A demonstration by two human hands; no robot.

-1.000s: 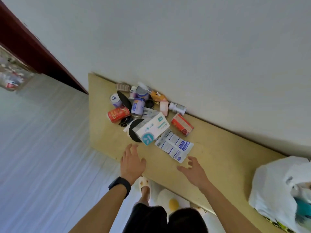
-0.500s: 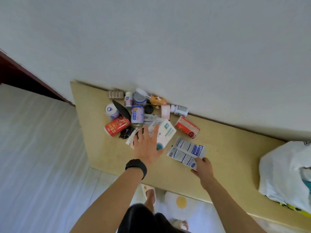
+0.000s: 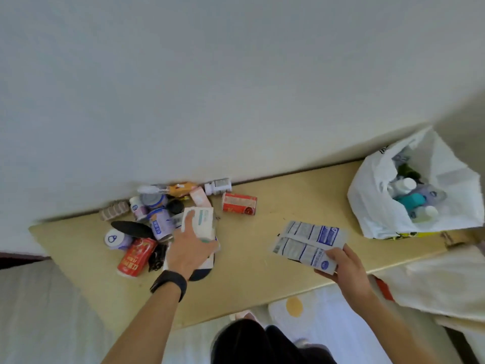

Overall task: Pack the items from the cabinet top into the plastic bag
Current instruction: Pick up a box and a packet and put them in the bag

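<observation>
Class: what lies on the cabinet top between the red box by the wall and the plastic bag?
Nothing: the head view shows bare cabinet top between the red box and the plastic bag.

Left hand [image 3: 189,246] gripping white box [image 3: 200,224], right hand [image 3: 346,264] holding sachets [image 3: 308,243], plastic bag [image 3: 378,206] nearby

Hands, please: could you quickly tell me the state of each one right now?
Left hand: grips the white box.
Right hand: pinches the blue-and-white sachets.
</observation>
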